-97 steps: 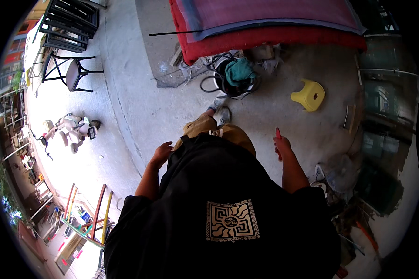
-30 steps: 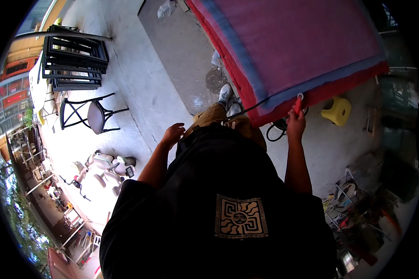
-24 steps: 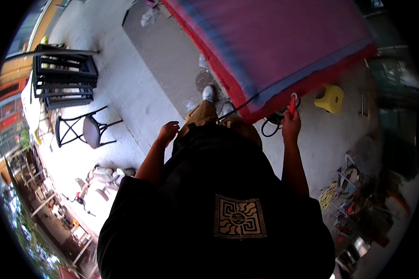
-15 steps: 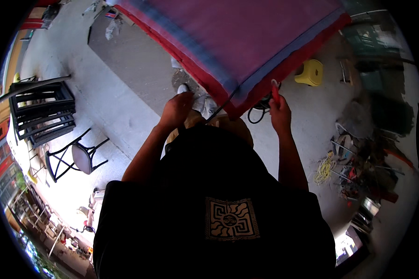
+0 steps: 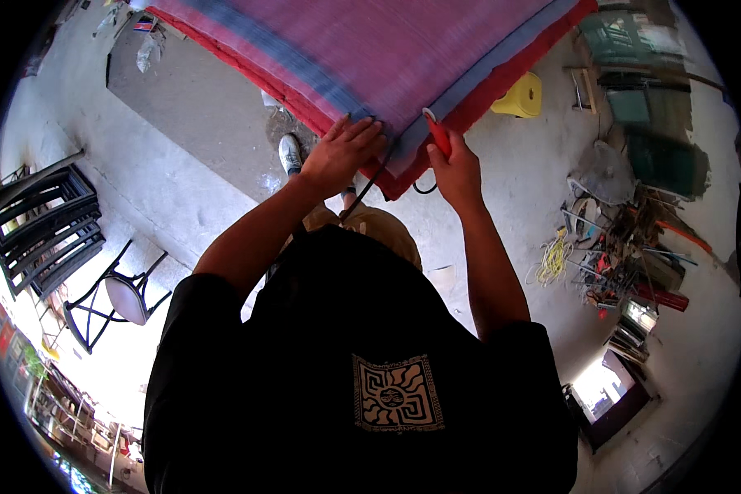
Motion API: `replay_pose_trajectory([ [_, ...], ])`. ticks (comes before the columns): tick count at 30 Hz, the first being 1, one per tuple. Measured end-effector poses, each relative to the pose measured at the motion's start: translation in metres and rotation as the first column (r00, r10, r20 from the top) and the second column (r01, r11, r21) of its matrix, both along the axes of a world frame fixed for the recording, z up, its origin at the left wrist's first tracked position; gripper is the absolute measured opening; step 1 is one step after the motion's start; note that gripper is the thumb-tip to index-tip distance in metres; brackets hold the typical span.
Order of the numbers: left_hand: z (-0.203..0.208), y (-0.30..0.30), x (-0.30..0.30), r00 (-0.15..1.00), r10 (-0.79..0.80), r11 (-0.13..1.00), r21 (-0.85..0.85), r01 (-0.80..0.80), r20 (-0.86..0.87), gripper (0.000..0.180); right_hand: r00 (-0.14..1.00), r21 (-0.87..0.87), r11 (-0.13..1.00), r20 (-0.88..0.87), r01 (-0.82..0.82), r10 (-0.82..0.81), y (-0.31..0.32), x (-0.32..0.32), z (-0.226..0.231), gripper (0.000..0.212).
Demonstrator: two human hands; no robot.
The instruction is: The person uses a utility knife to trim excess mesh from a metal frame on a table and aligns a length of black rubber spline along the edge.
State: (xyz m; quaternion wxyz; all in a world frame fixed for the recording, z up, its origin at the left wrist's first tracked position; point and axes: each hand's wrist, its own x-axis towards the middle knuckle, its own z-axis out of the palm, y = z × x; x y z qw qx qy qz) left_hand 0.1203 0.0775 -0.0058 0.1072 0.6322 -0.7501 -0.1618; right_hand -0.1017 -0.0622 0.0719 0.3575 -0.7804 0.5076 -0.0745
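A large mauve fabric (image 5: 370, 58) with a blue-grey border and a red layer showing along its edges spreads at the top of the view, one corner pointing toward me. My left hand (image 5: 342, 155) lies flat by that corner, its fingers stretched over the left border. In my right hand (image 5: 456, 170) is a rotary cutter (image 5: 438, 135) with a red handle; its round metal head rests at the right border, just inside the red edge. Between my hands a thin black cord (image 5: 373, 183) runs from the corner toward my waist. What supports the fabric is hidden.
A yellow stool (image 5: 520, 96) stands right of the fabric. To the left are stacked black frames (image 5: 45, 222) and a chair (image 5: 125, 299). Tools and scrap (image 5: 613, 263) lie heaped at the right, beside a yellow rope (image 5: 555, 257). My shoe (image 5: 289, 153) is on the grey floor.
My left hand has moved up and right onto the fabric corner and flattened. My right hand has brought the rotary cutter up and left over the border. The whole view has shifted slightly.
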Motion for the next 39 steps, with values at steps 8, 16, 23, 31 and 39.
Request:
replay_pose_trajectory([
  [8, 0.012, 0.006, -0.015, 0.999, 0.007, 0.999, -0.037, -0.009, -0.037, 0.059, 0.998, -0.047, 0.997, -0.017, -0.057, 0.056, 0.016, 0.005, -0.045, 0.030],
  [16, 0.006, -0.022, -0.003, 0.993, 0.073, 0.987, -0.136, -0.086, -0.094, 0.061, 0.990, -0.127, 0.984, 0.047, -0.125, 0.132, 0.026, 0.007, -0.052, 0.031],
  [23, -0.001, -0.013, -0.009, 0.998, 0.057, 0.998, -0.041, -0.057, -0.016, 0.067, 0.962, -0.144, 0.955, 0.055, -0.258, 0.268, 0.035, 0.004, -0.036, 0.036],
  [31, -0.010, -0.009, -0.006, 0.997, 0.071, 0.995, -0.069, -0.072, -0.009, 0.074, 0.885, -0.244, 0.857, -0.009, -0.454, 0.466, 0.037, 0.012, -0.052, 0.023],
  [39, -0.012, -0.001, -0.011, 0.991, 0.108, 0.989, -0.088, -0.115, -0.084, 0.060, 0.958, -0.159, 0.948, 0.044, -0.275, 0.285, 0.015, 0.034, -0.056, 0.031],
])
